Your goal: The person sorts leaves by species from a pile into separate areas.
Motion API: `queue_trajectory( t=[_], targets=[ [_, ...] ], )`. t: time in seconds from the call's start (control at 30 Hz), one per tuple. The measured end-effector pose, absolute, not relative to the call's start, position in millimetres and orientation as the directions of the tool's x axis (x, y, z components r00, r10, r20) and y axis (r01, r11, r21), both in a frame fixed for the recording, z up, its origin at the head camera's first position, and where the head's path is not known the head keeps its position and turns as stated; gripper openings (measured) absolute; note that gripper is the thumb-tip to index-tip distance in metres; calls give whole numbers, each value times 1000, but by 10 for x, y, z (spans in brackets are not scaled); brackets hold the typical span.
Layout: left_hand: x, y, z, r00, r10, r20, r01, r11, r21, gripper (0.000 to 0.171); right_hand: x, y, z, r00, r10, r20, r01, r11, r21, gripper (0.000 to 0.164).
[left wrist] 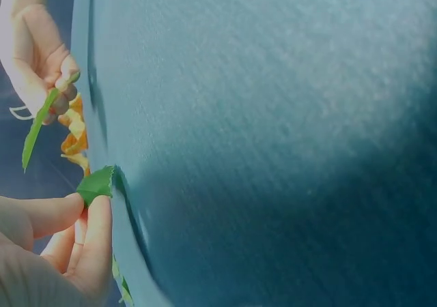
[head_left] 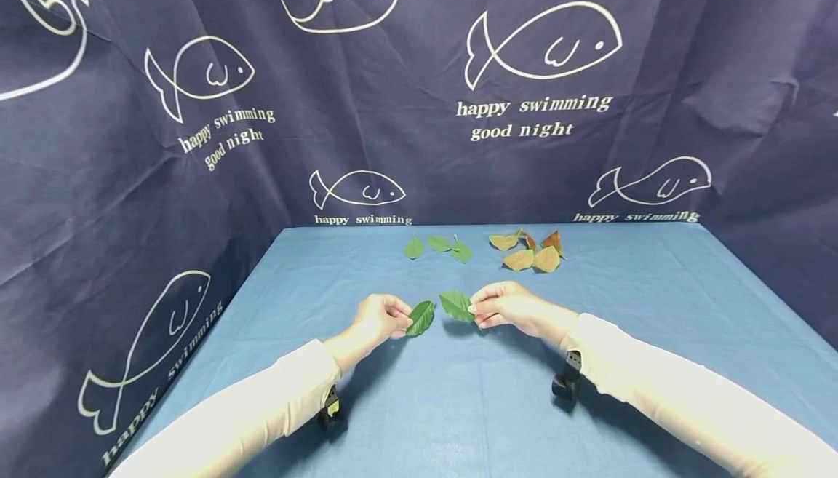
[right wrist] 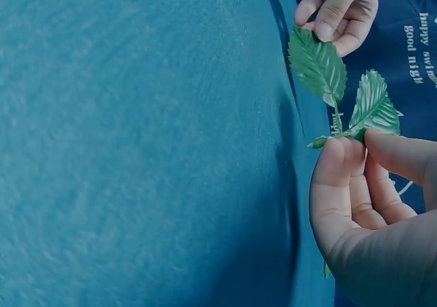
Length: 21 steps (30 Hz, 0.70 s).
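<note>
My left hand (head_left: 380, 316) pinches a green leaf (head_left: 421, 318) with toothed edges between thumb and fingers. Facing it, my right hand (head_left: 507, 305) holds a second green leaf (head_left: 456, 305) by its base, also in a pinch. Both leaves are held just above the blue cloth, a small gap between them in the head view. From the right wrist, the left hand's leaf (right wrist: 317, 65) shows a thin stem reaching down near the right hand's leaf (right wrist: 374, 106); whether the two join, I cannot tell.
Behind the hands, several loose green leaves (head_left: 414, 248) lie on the blue cloth-covered table (head_left: 314, 267). To their right is a group of orange-yellow leaves (head_left: 519, 260). A dark curtain (head_left: 419, 136) with white fish drawings rises behind. Each wrist wears a small black camera (head_left: 566, 380).
</note>
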<state>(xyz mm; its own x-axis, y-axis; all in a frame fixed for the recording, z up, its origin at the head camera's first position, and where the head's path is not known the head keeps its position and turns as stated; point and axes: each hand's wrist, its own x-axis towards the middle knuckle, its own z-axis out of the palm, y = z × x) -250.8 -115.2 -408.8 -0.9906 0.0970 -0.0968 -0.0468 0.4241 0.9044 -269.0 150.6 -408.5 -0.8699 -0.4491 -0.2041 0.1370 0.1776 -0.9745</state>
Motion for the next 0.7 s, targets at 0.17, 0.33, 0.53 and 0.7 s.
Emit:
queue_trajectory(
  t=[0.17, 0.33, 0.53, 0.7],
  targets=[
    [-2546, -1160, -4082, -992, 82, -96, -55, 410, 910, 13, -2716, 1491, -4025, -877, -435, -203, 132, 188, -973, 20],
    [-2609, -1169, -4075, -994, 65, -88, -54, 411, 910, 12, -2758, 1466, -3952, -891, -412, -189, 116, 194, -974, 23],
    [-2686, -1184, -4070, -997, 50, -66, -39, 418, 908, 10, -2832, 1449, -3950, -905, -380, -193, 125, 197, -972, 24],
    [-2748, -1184, -4059, -998, 30, -51, -35, 403, 915, 10, -2891, 1427, -3965, -915, -348, -204, 146, 186, -972, 24]
  ],
)
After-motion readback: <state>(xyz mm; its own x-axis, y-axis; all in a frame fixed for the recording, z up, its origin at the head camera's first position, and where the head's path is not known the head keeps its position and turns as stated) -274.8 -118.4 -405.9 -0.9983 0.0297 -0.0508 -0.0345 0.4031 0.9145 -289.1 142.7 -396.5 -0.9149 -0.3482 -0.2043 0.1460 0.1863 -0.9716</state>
